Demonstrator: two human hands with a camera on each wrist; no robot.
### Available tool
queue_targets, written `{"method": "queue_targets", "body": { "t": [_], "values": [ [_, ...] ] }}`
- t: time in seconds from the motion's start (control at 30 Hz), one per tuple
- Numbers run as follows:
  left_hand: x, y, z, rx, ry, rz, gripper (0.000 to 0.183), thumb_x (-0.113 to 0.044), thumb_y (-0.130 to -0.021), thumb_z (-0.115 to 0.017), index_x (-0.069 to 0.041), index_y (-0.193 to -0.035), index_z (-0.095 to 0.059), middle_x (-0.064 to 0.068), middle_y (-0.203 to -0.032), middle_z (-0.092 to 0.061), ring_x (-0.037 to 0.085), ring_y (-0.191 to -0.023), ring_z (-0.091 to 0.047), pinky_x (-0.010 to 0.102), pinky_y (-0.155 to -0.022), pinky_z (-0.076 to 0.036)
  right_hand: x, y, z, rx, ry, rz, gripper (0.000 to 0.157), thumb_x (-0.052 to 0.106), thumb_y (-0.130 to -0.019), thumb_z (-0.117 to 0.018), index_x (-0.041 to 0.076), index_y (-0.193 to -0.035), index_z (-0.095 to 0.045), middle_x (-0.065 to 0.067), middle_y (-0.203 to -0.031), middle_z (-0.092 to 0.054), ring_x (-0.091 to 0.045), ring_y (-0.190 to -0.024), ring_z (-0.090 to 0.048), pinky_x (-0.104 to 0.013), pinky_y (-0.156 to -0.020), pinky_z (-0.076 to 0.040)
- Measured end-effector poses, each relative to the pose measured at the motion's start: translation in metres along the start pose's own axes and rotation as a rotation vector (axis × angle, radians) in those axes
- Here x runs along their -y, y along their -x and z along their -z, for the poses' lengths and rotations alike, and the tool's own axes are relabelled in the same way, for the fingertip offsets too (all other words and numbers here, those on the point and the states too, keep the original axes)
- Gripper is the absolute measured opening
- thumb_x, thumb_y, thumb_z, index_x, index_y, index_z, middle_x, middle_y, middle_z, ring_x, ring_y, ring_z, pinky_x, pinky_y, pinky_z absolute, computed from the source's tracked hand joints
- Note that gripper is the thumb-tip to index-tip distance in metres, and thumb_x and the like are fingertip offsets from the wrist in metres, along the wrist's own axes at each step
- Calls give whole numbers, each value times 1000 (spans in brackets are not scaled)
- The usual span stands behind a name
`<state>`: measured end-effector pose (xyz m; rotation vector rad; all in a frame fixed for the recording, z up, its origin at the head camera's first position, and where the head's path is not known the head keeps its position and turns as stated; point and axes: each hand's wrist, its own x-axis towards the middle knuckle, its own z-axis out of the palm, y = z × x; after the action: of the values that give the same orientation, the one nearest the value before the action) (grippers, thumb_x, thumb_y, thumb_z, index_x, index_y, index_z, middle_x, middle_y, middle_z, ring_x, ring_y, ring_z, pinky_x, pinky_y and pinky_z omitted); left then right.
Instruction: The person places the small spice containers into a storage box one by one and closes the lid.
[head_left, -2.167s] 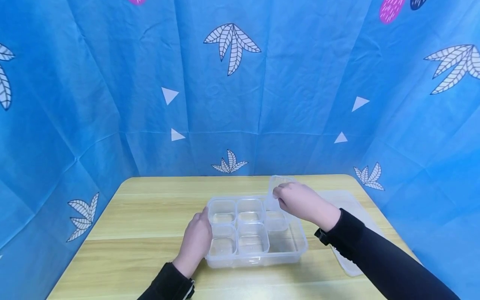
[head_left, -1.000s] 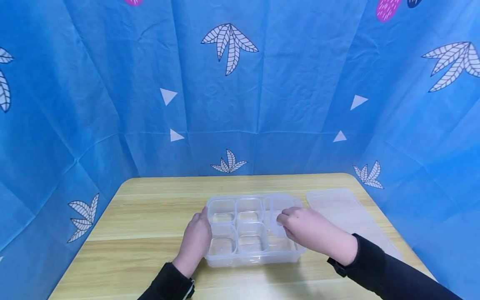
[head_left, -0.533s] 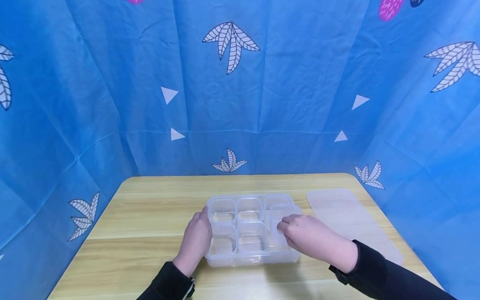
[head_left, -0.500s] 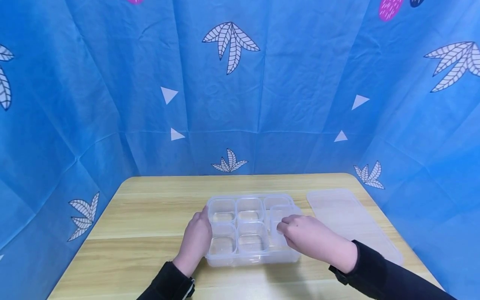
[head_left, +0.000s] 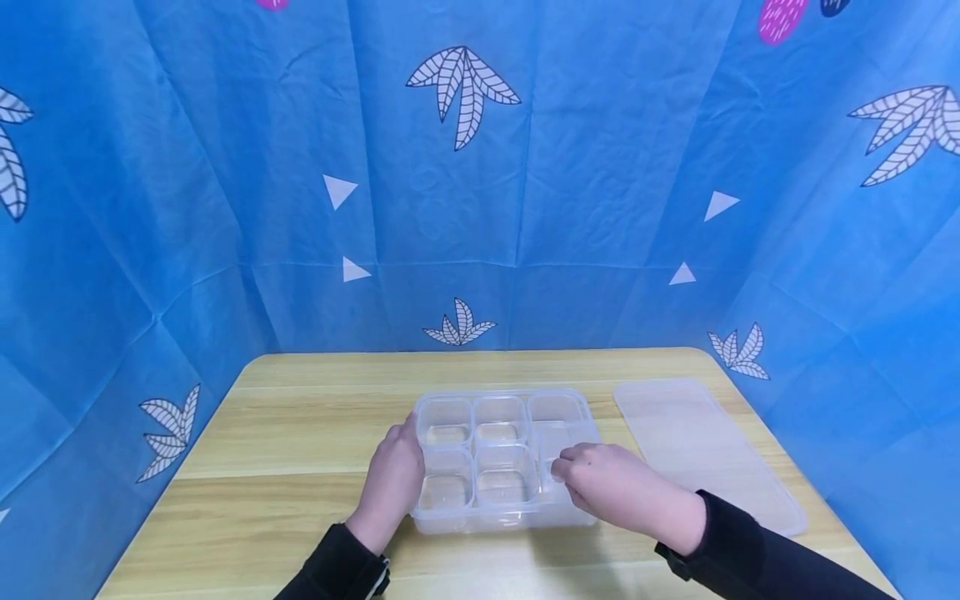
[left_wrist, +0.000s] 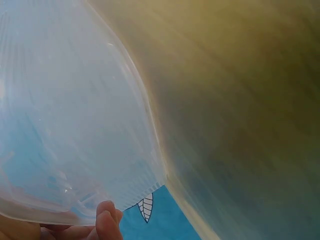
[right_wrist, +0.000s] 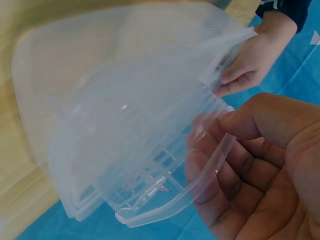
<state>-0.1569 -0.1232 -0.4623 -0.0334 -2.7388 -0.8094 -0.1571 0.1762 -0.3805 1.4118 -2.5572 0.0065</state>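
A clear plastic storage box (head_left: pixel 510 520) sits on the wooden table, with small square clear bins (head_left: pixel 501 479) filling it in two rows. At its left wall my left hand (head_left: pixel 396 467) grips the side, fingertips over the rim in the left wrist view. My right hand (head_left: pixel 611 483) pinches the rim of another small clear bin (head_left: pixel 555 437) between thumb and fingers. That bin is in the front right space of the box, apparently still a little raised and tilted. In the right wrist view the fingers (right_wrist: pixel 200 165) show through its clear wall.
A flat translucent lid (head_left: pixel 705 450) lies on the table (head_left: pixel 300 433) to the right of the box, partly behind my right forearm. Blue patterned cloth (head_left: pixel 480 217) hangs behind the table and along both sides.
My right hand first holds a small bin at the back right, then one over the front right space, and has since lowered it into the box. My left hand has stayed on the box.
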Motion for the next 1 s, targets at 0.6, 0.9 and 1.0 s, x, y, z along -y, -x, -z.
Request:
{"method": "queue_targets", "body": {
  "t": [0.6,0.9,1.0],
  "values": [
    [0,1,-1,14,10,27,44,2,-103,-42,14,-144,-40,26,-114,-62,33,-99,-65,47,-86,-57,0,4,-19,14,-21,0,27,-4,-77,-68,16,-69,-52,10,-64,-46,-5,-59,-47,-22,-47,-39],
    [0,0,-1,4,-1,11,43,3,-102,-42,15,-143,-41,27,-115,-62,33,-98,-65,47,-87,-57,-1,6,-23,50,-31,-13,28,-3,-78,-70,16,-69,-51,10,-64,-46,-6,-59,-48,-24,-47,-40],
    [0,0,-1,5,1,12,43,3,-102,-42,16,-143,-41,28,-115,-62,33,-99,-65,47,-87,-57,-1,6,-24,50,-32,-14,29,-3,-78,-70,16,-69,-50,10,-64,-46,-6,-59,-48,-24,-46,-40]
  ]
}}
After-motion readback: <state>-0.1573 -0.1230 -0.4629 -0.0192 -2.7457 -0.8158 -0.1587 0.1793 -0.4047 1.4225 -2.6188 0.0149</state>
